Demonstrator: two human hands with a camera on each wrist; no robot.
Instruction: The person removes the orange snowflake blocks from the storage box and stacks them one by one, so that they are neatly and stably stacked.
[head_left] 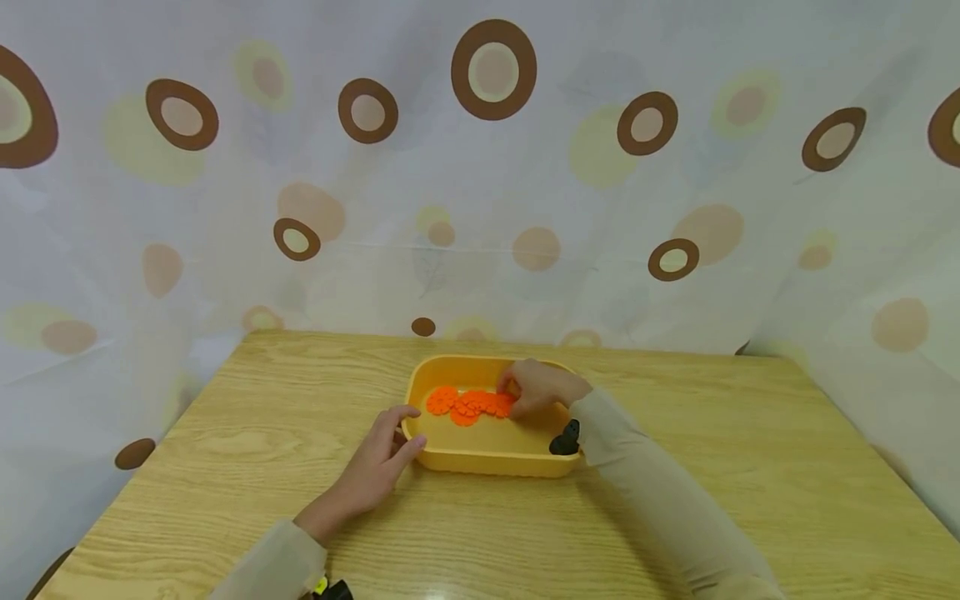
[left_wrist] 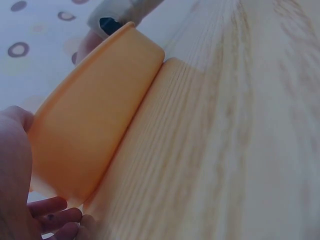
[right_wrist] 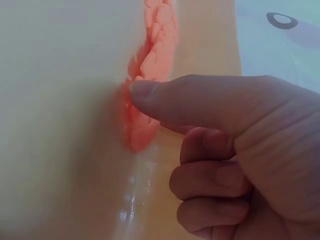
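A yellow plastic tray [head_left: 495, 463] with raised walls stands on the wooden table. Inside it, several flat orange flower-shaped pieces [head_left: 453, 405] lie overlapping in a row. My left hand [head_left: 375, 462] grips the tray's left end, thumb and fingers at its rim; the left wrist view shows fingers below the thumb, by the tray's wall [left_wrist: 95, 115]. Over the right part of the tray, my right hand [head_left: 538, 386] pinches the orange flower-shaped piece [right_wrist: 144, 131] at the row's right end. Its thumb presses on the piece, the index finger is mostly hidden, and the other fingers are curled.
A black device [head_left: 566, 439] beside the right sleeve overlaps the tray's front right corner. Another black and yellow device [head_left: 332, 590] shows below the left sleeve. Wooden tabletop [head_left: 720, 433] surrounds the tray, and a patterned cloth [head_left: 495, 183] hangs behind and along both sides.
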